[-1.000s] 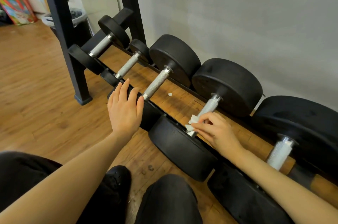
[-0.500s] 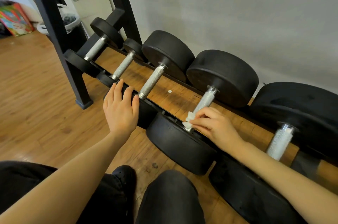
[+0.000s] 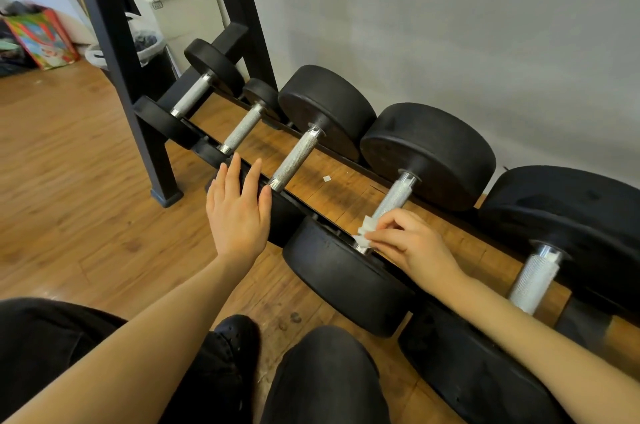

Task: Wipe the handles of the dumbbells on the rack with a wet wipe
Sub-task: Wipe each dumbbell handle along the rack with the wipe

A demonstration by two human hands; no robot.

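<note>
Several black dumbbells with knurled metal handles lie side by side on a low black rack [image 3: 311,214] over the wood floor. My right hand [image 3: 412,243] pinches a small white wet wipe [image 3: 366,233] against the near end of the fourth dumbbell's handle [image 3: 393,197], just above its front weight [image 3: 343,274]. With straight fingers, my left hand [image 3: 237,212] rests flat on the front weight of the third dumbbell, next to its handle [image 3: 296,160]. Further handles show at the left [image 3: 192,94], [image 3: 242,131] and at the right [image 3: 533,278].
A black upright rack post [image 3: 121,63] stands at the left, with a lined bin [image 3: 145,43] behind it and a colourful bag [image 3: 41,37] on the floor. A grey wall runs behind the rack. A tiny white scrap [image 3: 326,178] lies under the handles. My knees are below.
The view has drifted slightly. My right hand with the wipe stays at the near end of the fourth handle; my left hand stays on the third dumbbell's front weight.
</note>
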